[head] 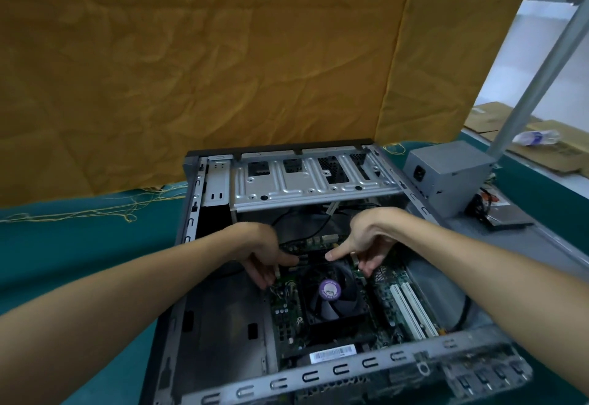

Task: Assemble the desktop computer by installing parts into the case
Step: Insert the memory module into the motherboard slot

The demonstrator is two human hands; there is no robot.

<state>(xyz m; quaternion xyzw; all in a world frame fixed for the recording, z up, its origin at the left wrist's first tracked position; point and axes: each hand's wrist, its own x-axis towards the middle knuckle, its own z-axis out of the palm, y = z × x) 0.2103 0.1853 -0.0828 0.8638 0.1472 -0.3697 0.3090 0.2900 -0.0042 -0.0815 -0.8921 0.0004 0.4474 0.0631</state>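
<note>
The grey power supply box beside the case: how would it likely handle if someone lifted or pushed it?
The power supply looks like a rigid metal box, so probably stiff and fairly heavy for its size. It sits flat on the table, so it would likely slide rather than tip or roll. Cables beside it may belong to it and drag or snag.

Left hand (261, 253), right hand (366, 245); fingers extended downward.
</note>
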